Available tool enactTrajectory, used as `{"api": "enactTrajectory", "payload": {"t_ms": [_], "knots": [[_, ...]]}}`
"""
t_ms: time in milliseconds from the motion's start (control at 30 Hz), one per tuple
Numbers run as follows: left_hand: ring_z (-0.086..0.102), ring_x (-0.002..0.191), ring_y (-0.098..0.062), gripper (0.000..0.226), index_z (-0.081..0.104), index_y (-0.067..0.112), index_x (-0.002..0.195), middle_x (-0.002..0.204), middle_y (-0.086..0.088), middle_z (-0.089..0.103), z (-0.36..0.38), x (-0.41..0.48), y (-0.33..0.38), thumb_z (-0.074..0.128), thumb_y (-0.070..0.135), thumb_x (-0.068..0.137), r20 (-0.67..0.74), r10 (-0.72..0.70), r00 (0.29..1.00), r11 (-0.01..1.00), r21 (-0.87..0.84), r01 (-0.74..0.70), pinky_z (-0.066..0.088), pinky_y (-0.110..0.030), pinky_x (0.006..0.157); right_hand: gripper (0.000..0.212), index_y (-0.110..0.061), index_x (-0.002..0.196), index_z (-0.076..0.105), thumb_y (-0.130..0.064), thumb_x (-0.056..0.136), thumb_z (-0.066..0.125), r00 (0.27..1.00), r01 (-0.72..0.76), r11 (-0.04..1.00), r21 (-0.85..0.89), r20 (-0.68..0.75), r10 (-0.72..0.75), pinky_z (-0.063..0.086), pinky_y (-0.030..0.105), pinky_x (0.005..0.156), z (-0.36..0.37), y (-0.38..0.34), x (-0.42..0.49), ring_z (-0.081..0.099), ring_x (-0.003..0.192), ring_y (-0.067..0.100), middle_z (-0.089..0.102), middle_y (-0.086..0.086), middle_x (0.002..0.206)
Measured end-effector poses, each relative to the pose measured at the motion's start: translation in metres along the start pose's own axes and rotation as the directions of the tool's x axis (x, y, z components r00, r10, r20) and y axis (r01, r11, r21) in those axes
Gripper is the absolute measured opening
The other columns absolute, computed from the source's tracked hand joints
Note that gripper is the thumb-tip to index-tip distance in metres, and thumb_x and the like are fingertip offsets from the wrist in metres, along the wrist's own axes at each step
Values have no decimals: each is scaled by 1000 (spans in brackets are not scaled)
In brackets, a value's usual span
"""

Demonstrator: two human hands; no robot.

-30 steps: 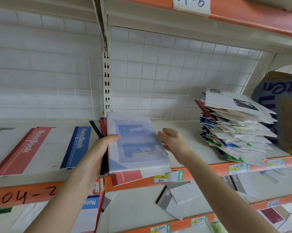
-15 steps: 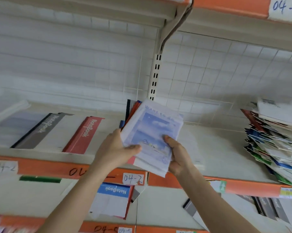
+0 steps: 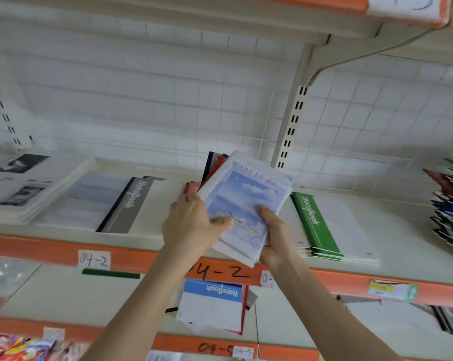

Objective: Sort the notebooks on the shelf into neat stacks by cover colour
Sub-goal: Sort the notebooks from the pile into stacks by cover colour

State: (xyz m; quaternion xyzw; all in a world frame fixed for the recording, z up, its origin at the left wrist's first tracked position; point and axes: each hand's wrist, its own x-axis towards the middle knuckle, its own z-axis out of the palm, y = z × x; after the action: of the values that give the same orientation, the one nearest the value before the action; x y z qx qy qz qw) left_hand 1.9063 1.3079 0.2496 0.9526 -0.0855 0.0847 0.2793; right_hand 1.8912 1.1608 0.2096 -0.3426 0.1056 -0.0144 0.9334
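- A blue notebook [image 3: 212, 306] lies at the front edge of the lower shelf [image 3: 63, 290], under the arms.
- The left hand [image 3: 191, 225] and right hand [image 3: 277, 238] grip a bundle [image 3: 246, 201] of notebooks, sky-blue cover on top. It is tilted above the orange front edge of the shelf [image 3: 50, 247], by the label "04-2". The fingers curl round its near corners, with the thumbs on the cover.
- On the shelf, a green stack [image 3: 321, 227] lies just right of the bundle.
- A red notebook [image 3: 191, 187] shows behind the left hand.
- A grey notebook [image 3: 131, 204] lies to the left, and a white stack [image 3: 32, 188] lies beyond it.
- An untidy mixed pile [image 3: 452, 212] sits at the right edge.
- A white wire grid [image 3: 168, 100] backs the shelf, with a slotted upright [image 3: 290, 126] behind the bundle.
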Motion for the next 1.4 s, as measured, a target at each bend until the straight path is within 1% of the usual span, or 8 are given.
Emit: {"api": "enactTrajectory", "payload": {"t_ms": [133, 500, 733, 867, 1033, 1233, 1300, 1400], "knots": [[44, 106, -25, 68, 47, 4, 109, 109, -10, 46, -14, 11, -13, 67, 58, 74, 27, -6, 1000, 991, 133, 2, 37, -29, 65, 55, -11, 124, 48, -18, 71, 60, 999, 17, 1000, 5, -51, -17, 57, 49, 69, 13, 20, 8, 67, 79, 33, 62, 22, 112], [44, 110, -24, 75, 44, 6, 115, 118, -10, 42, -32, 29, -50, 66, 64, 72, 65, 89, 994, 936, 334, -106, 37, -29, 72, 37, -10, 109, 55, -16, 72, 57, 994, 103, 993, 58, -43, -100, 57, 46, 64, 38, 61, 19, 69, 73, 31, 66, 18, 97], [51, 79, -21, 58, 35, 11, 101, 90, 1, 44, -38, 46, -79, 77, 38, 72, 75, 134, 988, 989, -69, -129, 33, -25, 53, 25, -10, 93, 59, -15, 69, 62, 996, 93, 993, 78, -10, -93, 58, 44, 55, 50, 77, 26, 69, 65, 30, 70, 15, 80], [47, 69, -13, 43, 39, 14, 97, 79, 8, 45, -38, 49, -100, 75, 19, 73, -20, 125, 992, 916, -383, -123, 32, -18, 50, 26, -9, 92, 64, -19, 68, 68, 997, 81, 995, 61, 16, -82, 58, 43, 56, 54, 84, 31, 70, 69, 30, 71, 16, 84], [48, 62, -4, 40, 42, 13, 95, 77, 8, 48, -44, 49, -108, 75, 10, 72, -139, 75, 987, 821, -554, -140, 37, -10, 48, 25, -7, 87, 66, -24, 70, 63, 997, 60, 997, 46, 52, -63, 58, 42, 56, 65, 84, 36, 70, 67, 29, 72, 17, 83], [48, 66, 2, 39, 43, 16, 94, 78, 15, 48, -50, 54, -115, 75, 11, 73, -243, 51, 969, 806, -563, -183, 37, -9, 50, 79, -11, 97, 65, -26, 26, 97, 991, 101, 994, 47, 81, -105, 57, 45, 63, 67, 85, 52, 69, 82, 33, 69, 19, 100], [48, 66, 2, 38, 44, 15, 94, 77, 15, 48, -50, 53, -117, 76, 10, 72, -262, 32, 965, 789, -586, -185, 36, -7, 51, 75, -11, 101, 63, -28, 36, 95, 994, 83, 995, 47, 71, -86, 57, 46, 62, 71, 85, 50, 69, 82, 33, 69, 19, 101], [50, 68, 1, 39, 45, 14, 94, 78, 14, 50, -52, 54, -122, 76, 7, 72, -270, -16, 963, 741, -650, -170, 37, -11, 55, 32, -14, 110, 59, -30, 83, 62, 997, 70, 997, 15, -14, -69, 58, 47, 61, 75, 84, 46, 71, 78, 30, 71, 14, 96]]}}
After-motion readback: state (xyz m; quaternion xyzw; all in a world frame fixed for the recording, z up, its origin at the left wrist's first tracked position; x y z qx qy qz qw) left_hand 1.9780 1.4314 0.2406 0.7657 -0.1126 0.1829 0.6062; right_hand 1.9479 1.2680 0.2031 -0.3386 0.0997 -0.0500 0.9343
